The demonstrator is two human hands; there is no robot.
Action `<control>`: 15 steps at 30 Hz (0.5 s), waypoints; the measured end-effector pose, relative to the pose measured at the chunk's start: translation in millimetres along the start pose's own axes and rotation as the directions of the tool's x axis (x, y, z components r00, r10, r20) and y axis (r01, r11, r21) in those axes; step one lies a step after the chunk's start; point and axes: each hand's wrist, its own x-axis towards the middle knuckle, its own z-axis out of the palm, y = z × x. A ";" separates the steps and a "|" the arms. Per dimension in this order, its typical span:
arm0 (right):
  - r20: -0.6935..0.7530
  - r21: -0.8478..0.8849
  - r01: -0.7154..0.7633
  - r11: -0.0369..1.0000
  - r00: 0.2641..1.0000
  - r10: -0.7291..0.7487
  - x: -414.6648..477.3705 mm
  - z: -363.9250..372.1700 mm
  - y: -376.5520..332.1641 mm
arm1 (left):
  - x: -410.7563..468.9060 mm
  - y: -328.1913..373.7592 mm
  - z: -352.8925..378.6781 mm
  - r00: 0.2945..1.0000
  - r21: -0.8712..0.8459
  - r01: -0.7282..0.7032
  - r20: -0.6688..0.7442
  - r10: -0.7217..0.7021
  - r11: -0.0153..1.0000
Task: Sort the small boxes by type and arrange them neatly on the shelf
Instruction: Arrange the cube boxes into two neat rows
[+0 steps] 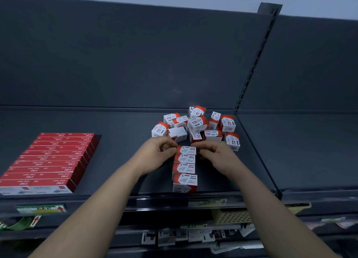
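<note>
Together, our left hand and right hand pinch the ends of a red-and-white paper clip box, rearmost in a four-box row.

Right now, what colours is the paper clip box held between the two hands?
The box is white and red, clearest in the head view.

Red-white small boxes read "PAPER CLIPS" and "3"; print on flat red boxes illegible
</note>
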 end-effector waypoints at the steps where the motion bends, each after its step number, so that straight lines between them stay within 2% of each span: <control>1: -0.024 -0.006 0.008 1.000 1.000 -0.009 -0.4 -0.6 -1.9 | -0.5 0.0 -0.7 1.000 0.021 0.001 -0.001 -0.001 1.000; 3: -0.173 -0.040 0.031 0.999 0.984 -0.037 3.4 -3.7 -5.0 | -0.7 1.4 -1.1 1.000 0.021 0.000 -0.008 0.000 1.000; 5: -0.342 -0.148 0.054 0.988 0.934 -0.102 13.0 -9.9 -8.4 | -0.7 5.5 0.9 1.000 -0.010 -0.009 -0.009 0.009 1.000; 6: -0.375 -0.211 0.075 0.975 0.914 -0.152 19.3 -13.2 -10.5 | -0.6 7.1 2.3 1.000 -0.005 -0.023 0.003 0.023 1.000; 10: -0.275 -0.453 0.143 0.880 0.917 -0.290 43.8 -21.4 -19.3 | -1.6 7.2 4.9 0.997 0.004 -0.039 0.074 0.038 0.999; 15: -0.093 -0.567 0.099 0.818 0.979 -0.183 53.3 -25.3 -34.7 | -2.0 1.8 4.2 0.996 -0.017 -0.035 0.084 0.036 0.999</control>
